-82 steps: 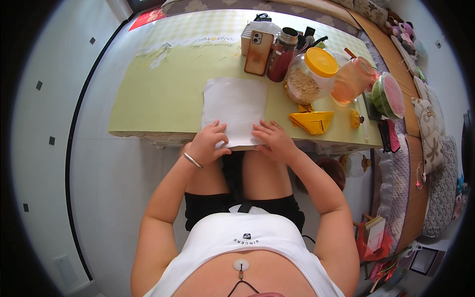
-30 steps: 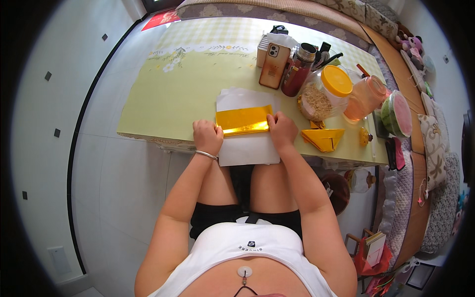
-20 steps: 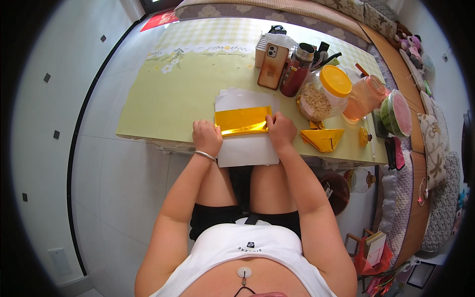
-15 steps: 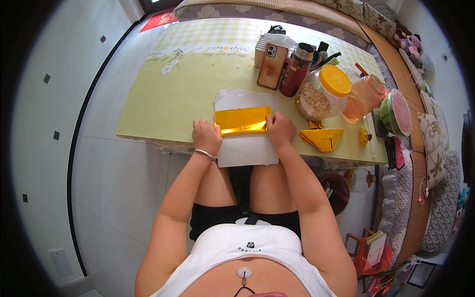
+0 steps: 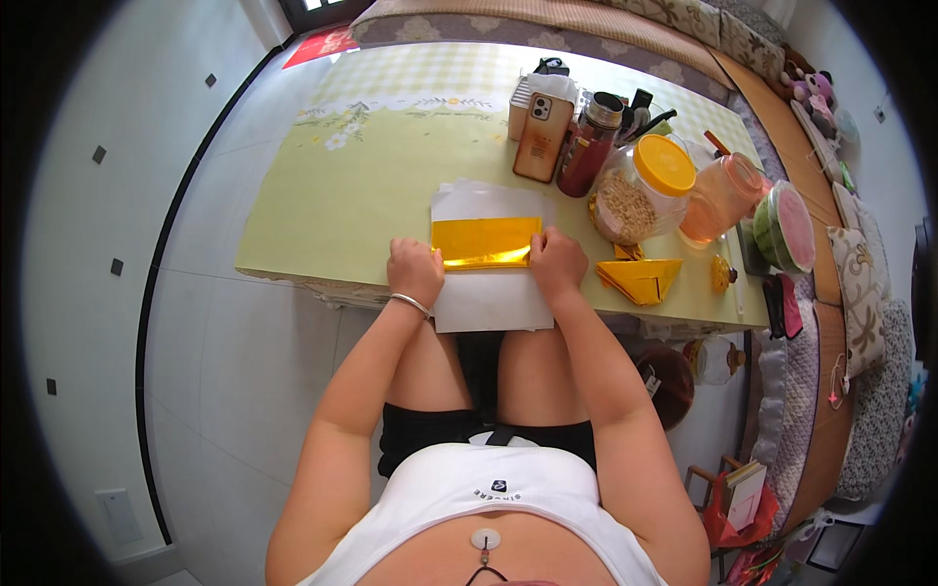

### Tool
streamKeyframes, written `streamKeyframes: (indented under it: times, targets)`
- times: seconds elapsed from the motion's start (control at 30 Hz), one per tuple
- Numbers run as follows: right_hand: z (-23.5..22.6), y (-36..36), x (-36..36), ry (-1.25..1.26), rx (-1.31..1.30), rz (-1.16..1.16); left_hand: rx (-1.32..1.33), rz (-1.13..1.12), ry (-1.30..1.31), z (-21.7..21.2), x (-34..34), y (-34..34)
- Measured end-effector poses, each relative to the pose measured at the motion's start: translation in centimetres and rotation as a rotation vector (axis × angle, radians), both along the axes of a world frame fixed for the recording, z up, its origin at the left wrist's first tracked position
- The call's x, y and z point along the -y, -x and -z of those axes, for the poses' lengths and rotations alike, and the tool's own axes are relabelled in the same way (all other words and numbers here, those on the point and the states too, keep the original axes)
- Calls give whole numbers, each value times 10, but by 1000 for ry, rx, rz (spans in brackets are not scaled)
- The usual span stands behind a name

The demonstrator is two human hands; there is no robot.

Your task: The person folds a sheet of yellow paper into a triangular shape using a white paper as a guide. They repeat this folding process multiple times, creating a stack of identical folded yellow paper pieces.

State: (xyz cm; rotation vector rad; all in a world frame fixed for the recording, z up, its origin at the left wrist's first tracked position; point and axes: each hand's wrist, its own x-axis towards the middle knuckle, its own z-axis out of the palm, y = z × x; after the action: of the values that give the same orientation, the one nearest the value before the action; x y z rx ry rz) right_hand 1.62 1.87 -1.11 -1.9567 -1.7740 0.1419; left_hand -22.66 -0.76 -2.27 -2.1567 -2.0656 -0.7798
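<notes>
At the middle of the frame both hands, left hand (image 5: 415, 272) and right hand (image 5: 557, 264), press curled fingers down on the lower corners of a gold foil sheet (image 5: 486, 241), pinning it flat on white paper (image 5: 493, 303) overhanging the table (image 5: 342, 195).

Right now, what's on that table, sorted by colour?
Gold or yellow: 3 - foil sheet, folded paper shape, jar lid
White: 1 - paper sheet
Orange: 2 - phone, jug
Red: 1 - bottle
Total: 7
</notes>
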Motion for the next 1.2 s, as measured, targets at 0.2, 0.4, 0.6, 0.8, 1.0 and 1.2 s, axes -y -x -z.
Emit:
streamKeyframes:
  times: [0.2,0.4,0.6,0.8,1.0,1.2]
  targets:
    - [0,-2,0,26,-30,15,-43,132,-93,-18,-3,-9]
    - [1,-2,-1,5,-29,-22,-235,634,-28,-8,-22,-2]
    - [2,-6,4,-207,96,-118,-205,757,235,-35,-15,-7]
    - [15,36,52,46,163,-595,-321,708,377,-34,15,-1]
    - [-6,-10,52,161,249,-559,-258,557,396,-30,17,43]
    - [-13,4,24,-101,-416,-466,188,385,102,-33,-33,37]
